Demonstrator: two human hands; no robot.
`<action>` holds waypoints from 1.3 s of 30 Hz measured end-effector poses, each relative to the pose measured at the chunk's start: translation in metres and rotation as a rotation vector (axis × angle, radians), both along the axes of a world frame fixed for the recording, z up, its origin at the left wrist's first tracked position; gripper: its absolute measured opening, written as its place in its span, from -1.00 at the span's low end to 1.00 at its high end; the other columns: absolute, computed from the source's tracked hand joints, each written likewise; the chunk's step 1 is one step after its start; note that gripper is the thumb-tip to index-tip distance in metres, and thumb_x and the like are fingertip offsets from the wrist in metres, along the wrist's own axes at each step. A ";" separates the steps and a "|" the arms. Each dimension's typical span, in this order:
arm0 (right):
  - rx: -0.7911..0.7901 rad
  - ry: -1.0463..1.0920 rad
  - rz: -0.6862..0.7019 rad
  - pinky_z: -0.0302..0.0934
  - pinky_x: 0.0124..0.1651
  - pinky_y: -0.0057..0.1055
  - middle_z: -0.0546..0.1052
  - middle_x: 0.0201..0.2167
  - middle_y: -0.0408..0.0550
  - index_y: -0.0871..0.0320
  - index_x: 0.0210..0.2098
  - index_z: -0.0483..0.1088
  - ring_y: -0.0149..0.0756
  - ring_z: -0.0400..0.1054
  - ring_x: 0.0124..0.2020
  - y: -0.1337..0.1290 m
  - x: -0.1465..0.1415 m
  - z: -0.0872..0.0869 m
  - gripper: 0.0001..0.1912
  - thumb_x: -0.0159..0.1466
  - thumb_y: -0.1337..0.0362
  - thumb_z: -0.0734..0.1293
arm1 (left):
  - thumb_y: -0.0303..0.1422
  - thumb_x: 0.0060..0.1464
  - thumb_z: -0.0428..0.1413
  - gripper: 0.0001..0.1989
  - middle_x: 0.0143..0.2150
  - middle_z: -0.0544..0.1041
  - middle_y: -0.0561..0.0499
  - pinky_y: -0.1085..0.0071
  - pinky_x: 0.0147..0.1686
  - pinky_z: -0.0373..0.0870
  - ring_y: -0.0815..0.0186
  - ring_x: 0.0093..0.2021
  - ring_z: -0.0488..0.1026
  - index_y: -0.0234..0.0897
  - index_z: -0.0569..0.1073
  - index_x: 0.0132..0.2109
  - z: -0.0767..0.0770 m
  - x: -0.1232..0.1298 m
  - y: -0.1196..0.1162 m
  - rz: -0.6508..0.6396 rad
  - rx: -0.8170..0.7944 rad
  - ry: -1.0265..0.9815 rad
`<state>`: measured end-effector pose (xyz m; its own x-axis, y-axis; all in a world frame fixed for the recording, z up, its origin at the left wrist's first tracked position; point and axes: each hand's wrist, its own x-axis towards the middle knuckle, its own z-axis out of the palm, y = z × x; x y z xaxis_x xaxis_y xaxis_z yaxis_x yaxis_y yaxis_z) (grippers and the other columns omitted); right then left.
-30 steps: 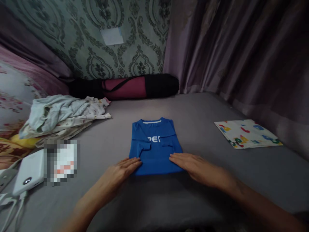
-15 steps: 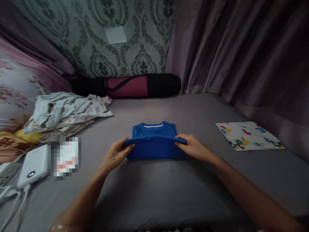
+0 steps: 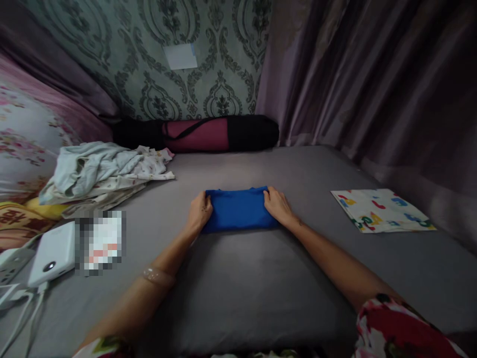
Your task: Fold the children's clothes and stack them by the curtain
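Observation:
A blue shirt point(image 3: 238, 211), folded into a wide rectangle, lies on the grey bed sheet point(image 3: 242, 288) in front of me. My left hand point(image 3: 200, 211) is closed on its far left corner, the fingers curled over the edge. At the far right corner my right hand point(image 3: 279, 205) pinches the cloth in the same way. Between the hands the far edge is stretched nearly straight, and the folded-over layer hides most of the neckline.
To the right lies a folded white cloth point(image 3: 383, 211) with colourful prints. At left are rumpled clothes point(image 3: 97, 166), a white power bank point(image 3: 54, 253) with cables and a blurred-out item point(image 3: 102, 243). A black and maroon long bag point(image 3: 201, 134) rests along the wall.
Both hands have moved away from me and closer together, carrying the shirt's near edge over to its far edge. The white-trimmed collar, visible before, is now covered.

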<state>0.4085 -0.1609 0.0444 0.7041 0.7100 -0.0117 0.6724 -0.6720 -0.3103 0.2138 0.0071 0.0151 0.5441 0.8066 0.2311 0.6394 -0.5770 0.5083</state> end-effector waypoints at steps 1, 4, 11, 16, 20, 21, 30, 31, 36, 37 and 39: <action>-0.012 -0.001 -0.006 0.25 -0.09 -0.24 0.54 -0.13 0.19 0.20 0.04 0.32 -0.04 0.45 -0.09 0.002 -0.001 0.000 -0.59 0.44 0.17 -0.02 | -0.35 0.23 -0.10 -0.79 -0.30 0.54 -0.12 0.36 -0.28 0.32 0.22 -0.28 0.48 -0.26 0.41 -0.21 -0.002 0.002 0.002 -0.005 0.015 0.012; -0.034 0.001 -0.025 0.24 -0.06 -0.20 0.53 -0.12 0.22 0.21 0.06 0.29 -0.02 0.45 -0.07 0.006 -0.002 -0.002 -0.58 0.45 0.18 -0.05 | -0.35 0.26 -0.12 -0.77 -0.27 0.56 -0.14 0.36 -0.26 0.34 0.20 -0.23 0.51 -0.26 0.41 -0.15 -0.008 0.007 0.008 0.005 0.050 0.072; -0.042 -0.006 -0.056 0.24 -0.02 -0.17 0.53 -0.13 0.25 0.24 0.05 0.29 -0.03 0.45 -0.05 0.013 -0.001 -0.004 -0.58 0.45 0.17 -0.04 | -0.32 0.31 -0.22 -0.69 -0.22 0.56 -0.23 0.35 -0.28 0.34 0.14 -0.23 0.53 -0.32 0.37 -0.04 -0.011 0.014 0.009 0.046 0.093 0.247; -0.035 -0.044 -0.087 0.26 -0.04 -0.17 0.54 -0.16 0.27 0.28 0.01 0.34 -0.01 0.46 -0.08 0.016 0.001 -0.006 -0.59 0.45 0.17 0.01 | -0.28 0.31 -0.21 -0.67 -0.19 0.56 -0.29 0.31 -0.26 0.34 0.09 -0.20 0.54 -0.38 0.35 -0.03 -0.008 0.015 0.007 0.108 0.090 0.291; -0.038 -0.045 -0.125 0.26 -0.05 -0.16 0.53 -0.16 0.30 0.30 0.01 0.35 0.01 0.46 -0.08 0.018 0.000 -0.009 -0.58 0.43 0.16 0.03 | -0.24 0.30 -0.18 -0.65 -0.18 0.55 -0.32 0.27 -0.24 0.36 0.04 -0.18 0.54 -0.38 0.37 -0.05 -0.006 0.016 0.007 0.160 0.042 0.293; -0.038 -0.043 -0.124 0.26 -0.04 -0.15 0.53 -0.15 0.31 0.30 0.02 0.35 0.01 0.46 -0.07 0.019 0.000 -0.010 -0.57 0.43 0.17 0.02 | -0.24 0.30 -0.18 -0.66 -0.17 0.55 -0.32 0.27 -0.24 0.36 0.04 -0.17 0.54 -0.38 0.37 -0.05 -0.005 0.016 0.008 0.167 0.029 0.286; -0.086 -0.018 -0.016 0.25 -0.04 -0.20 0.52 -0.09 0.28 0.28 -0.02 0.41 -0.02 0.43 -0.04 0.011 0.012 0.003 -0.54 0.43 0.17 -0.01 | -0.30 0.27 -0.13 -0.67 -0.05 0.49 -0.34 0.30 -0.13 0.37 0.08 -0.05 0.48 -0.44 0.37 0.00 0.015 0.007 0.008 0.150 0.071 0.271; -0.060 -0.063 -0.004 0.24 -0.01 -0.18 0.51 -0.06 0.28 0.29 0.01 0.39 -0.02 0.42 -0.02 0.012 0.008 0.005 -0.54 0.43 0.19 -0.02 | -0.31 0.27 -0.14 -0.65 -0.01 0.47 -0.36 0.27 -0.09 0.36 0.06 -0.02 0.47 -0.46 0.35 0.04 0.019 0.008 0.001 0.115 0.127 0.282; 0.097 -0.234 0.346 -0.07 0.30 -0.13 0.23 0.28 0.20 0.35 0.26 0.17 -0.06 0.05 0.31 0.028 -0.028 0.000 -0.48 0.41 0.24 -0.02 | -0.35 0.29 -0.20 -0.53 0.28 0.27 -0.30 0.18 0.22 0.15 0.04 0.29 0.20 -0.47 0.22 0.25 0.022 0.027 -0.038 -0.197 0.260 0.295; 0.098 -0.243 0.422 -0.17 0.35 -0.11 0.16 0.33 0.16 0.35 0.29 0.13 -0.08 -0.06 0.36 0.031 -0.035 -0.004 -0.46 0.40 0.24 -0.01 | -0.34 0.29 -0.22 -0.51 0.32 0.23 -0.28 0.15 0.26 0.08 0.03 0.34 0.11 -0.47 0.19 0.28 0.019 0.031 -0.043 -0.227 0.263 0.309; 0.075 -0.232 0.507 -0.30 0.38 -0.05 0.07 0.37 0.10 0.33 0.33 0.08 -0.08 -0.19 0.40 0.036 -0.044 -0.013 -0.43 0.39 0.23 -0.01 | -0.33 0.30 -0.23 -0.49 0.36 0.17 -0.24 0.09 0.32 -0.04 0.02 0.39 -0.01 -0.45 0.18 0.30 0.010 0.038 -0.050 -0.240 0.264 0.340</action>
<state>0.3649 -0.1248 0.0312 0.2528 0.9531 0.1663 0.9619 -0.2290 -0.1497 0.2514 -0.0426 0.0246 0.7874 0.5873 0.1874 0.5772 -0.8091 0.1104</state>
